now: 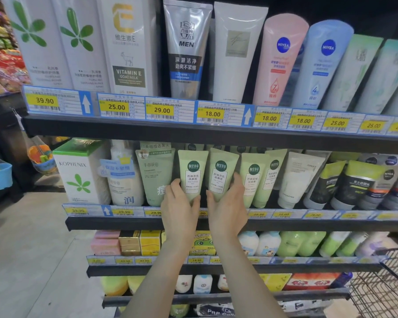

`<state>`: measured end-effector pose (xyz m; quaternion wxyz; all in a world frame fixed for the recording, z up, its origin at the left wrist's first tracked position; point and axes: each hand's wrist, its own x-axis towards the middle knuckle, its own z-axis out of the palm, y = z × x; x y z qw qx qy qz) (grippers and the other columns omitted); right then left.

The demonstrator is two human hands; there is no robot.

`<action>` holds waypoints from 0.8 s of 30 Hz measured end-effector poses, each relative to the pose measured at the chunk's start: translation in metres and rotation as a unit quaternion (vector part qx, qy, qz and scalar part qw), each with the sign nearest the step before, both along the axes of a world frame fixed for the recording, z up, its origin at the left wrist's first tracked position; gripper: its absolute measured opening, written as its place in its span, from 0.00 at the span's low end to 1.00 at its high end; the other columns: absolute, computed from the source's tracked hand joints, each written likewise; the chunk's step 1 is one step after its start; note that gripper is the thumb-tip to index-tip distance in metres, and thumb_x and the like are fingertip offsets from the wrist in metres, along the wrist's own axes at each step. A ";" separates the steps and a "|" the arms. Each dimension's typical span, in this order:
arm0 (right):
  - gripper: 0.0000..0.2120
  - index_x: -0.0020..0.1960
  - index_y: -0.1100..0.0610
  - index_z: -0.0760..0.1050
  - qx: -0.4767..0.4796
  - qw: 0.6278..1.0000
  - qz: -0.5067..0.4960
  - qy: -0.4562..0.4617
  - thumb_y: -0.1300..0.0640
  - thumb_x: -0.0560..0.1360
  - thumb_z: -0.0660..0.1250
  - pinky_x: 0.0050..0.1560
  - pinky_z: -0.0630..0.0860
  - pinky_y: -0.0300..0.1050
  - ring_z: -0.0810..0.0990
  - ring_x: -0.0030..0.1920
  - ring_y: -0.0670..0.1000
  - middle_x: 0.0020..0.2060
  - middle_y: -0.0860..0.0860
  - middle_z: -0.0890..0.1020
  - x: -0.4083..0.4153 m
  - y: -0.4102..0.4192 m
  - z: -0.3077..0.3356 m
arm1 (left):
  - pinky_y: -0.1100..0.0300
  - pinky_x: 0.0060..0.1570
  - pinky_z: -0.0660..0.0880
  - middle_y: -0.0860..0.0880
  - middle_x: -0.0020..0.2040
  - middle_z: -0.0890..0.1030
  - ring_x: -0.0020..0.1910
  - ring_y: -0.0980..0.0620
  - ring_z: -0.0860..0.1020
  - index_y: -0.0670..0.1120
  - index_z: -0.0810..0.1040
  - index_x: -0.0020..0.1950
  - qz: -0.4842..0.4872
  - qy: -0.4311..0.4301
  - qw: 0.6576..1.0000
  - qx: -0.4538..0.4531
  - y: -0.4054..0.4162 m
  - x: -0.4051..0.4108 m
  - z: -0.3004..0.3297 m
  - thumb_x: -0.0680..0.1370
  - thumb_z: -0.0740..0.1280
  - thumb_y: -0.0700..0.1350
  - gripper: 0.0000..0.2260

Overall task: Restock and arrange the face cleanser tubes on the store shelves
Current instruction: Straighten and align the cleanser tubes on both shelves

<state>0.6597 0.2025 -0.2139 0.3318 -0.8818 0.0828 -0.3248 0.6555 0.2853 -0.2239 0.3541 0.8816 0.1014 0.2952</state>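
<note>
Two pale green cleanser tubes, second shelf from the top, front row, cap end down behind the price-label rail (pixel 257 214). Left tube (pixel 191 173) held low on its body by the left hand (pixel 179 203), fingers curled round its left side; right tube (pixel 221 176) held likewise by the right hand (pixel 226 203), fingers wrapped round its right side. Both hands partly closed on their tubes, forearms reaching up and forward side by side, wrists a little bent back. Step judged: squaring the pair. Best done by pressing the bases together, turning labels to face out, keeping them upright and level with the matching green tubes (pixel 253 177) just beside, without nudging those neighbours.
</note>
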 end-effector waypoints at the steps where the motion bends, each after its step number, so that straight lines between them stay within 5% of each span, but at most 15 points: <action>1: 0.34 0.71 0.56 0.60 0.002 1.000 -0.001 0.002 0.50 0.71 0.71 0.44 0.76 0.46 0.79 0.55 0.53 0.62 0.51 0.75 0.001 0.000 -0.001 | 0.51 0.50 0.75 0.41 0.57 0.74 0.54 0.43 0.75 0.39 0.67 0.65 0.000 0.000 1.000 -0.002 0.000 0.000 0.000 0.73 0.71 0.47 0.25; 20: 0.34 0.75 0.56 0.56 -0.026 0.999 0.037 0.023 0.50 0.75 0.67 0.48 0.76 0.47 0.76 0.60 0.53 0.67 0.52 0.71 -0.005 -0.009 -0.003 | 0.52 0.49 0.76 0.41 0.59 0.74 0.56 0.45 0.75 0.38 0.66 0.66 -0.022 -0.009 1.000 -0.014 0.007 -0.006 0.000 0.74 0.70 0.47 0.25; 24: 0.33 0.75 0.57 0.56 -0.025 0.999 0.038 0.023 0.50 0.75 0.66 0.49 0.76 0.46 0.76 0.61 0.53 0.68 0.51 0.70 -0.006 -0.009 -0.003 | 0.52 0.41 0.76 0.40 0.51 0.77 0.49 0.42 0.78 0.37 0.73 0.57 0.039 -0.081 0.996 0.009 0.023 -0.023 -0.006 0.72 0.72 0.41 0.18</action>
